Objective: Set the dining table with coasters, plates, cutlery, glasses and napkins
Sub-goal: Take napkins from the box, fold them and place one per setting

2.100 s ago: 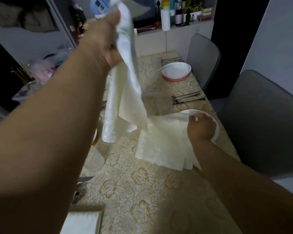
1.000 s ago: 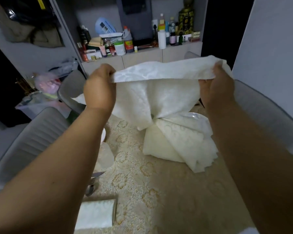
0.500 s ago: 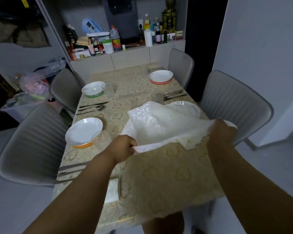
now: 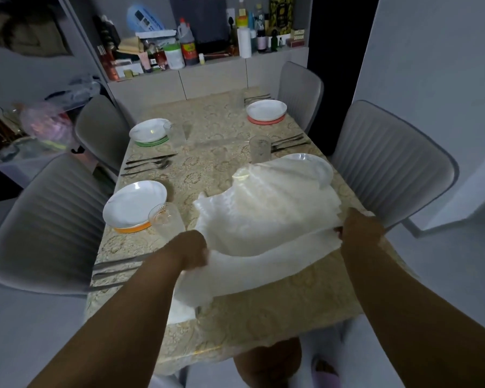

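My left hand [image 4: 192, 249] and right hand [image 4: 360, 228] each pinch a near edge of the white napkin [image 4: 263, 219]. It puffs up over the table [image 4: 263, 317], and its far end covers the near right plate [image 4: 318, 166].

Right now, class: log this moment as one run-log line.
left hand: holds napkin | right hand: holds napkin | napkin: spread, partly over plate

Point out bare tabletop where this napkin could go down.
Bare cloth lies along the near edge, in front of the napkin both hands hold, and mid-table between the green-coaster plate and the far glass. The left side is crowded: orange-coaster plate, glass, cutlery.
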A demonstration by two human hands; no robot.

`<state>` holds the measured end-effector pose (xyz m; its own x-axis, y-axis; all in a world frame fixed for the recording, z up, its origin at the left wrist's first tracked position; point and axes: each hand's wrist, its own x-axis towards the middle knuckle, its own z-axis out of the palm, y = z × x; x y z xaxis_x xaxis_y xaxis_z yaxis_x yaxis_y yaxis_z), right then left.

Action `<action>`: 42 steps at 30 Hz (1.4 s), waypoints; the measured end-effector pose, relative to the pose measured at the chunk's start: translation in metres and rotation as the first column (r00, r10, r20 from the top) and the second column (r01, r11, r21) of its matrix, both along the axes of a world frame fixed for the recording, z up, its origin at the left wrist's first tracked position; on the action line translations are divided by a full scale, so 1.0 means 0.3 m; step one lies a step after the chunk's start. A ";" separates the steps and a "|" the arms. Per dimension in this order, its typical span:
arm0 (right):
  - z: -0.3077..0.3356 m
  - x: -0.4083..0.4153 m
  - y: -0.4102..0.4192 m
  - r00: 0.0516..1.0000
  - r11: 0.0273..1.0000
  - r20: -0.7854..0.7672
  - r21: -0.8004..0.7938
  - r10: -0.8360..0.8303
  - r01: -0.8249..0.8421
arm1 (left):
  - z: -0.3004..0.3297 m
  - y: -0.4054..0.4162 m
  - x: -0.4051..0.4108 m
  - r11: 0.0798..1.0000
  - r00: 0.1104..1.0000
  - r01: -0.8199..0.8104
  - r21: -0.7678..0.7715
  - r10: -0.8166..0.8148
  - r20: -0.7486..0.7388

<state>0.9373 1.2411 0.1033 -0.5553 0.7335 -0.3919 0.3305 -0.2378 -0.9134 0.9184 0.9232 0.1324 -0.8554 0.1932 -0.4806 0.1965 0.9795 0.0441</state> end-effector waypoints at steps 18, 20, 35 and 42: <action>-0.286 -0.135 0.077 0.764 0.792 0.622 0.375 0.172 -0.483 | -0.378 0.173 0.088 0.939 0.907 0.200 0.280 -0.069 -0.416; -0.305 -0.146 0.096 0.725 0.786 0.662 0.340 0.191 -0.517 | -0.417 0.189 0.098 0.958 0.934 0.179 0.225 -0.093 -0.346; -0.320 0.030 0.262 0.779 0.645 0.607 0.660 -0.156 -0.385 | -0.377 0.400 0.121 0.884 0.957 0.291 0.366 -0.275 -0.097; -0.309 0.116 0.277 0.710 0.580 0.660 0.686 -0.243 -0.439 | -0.373 0.443 0.180 0.875 0.981 0.140 0.464 -0.058 -0.187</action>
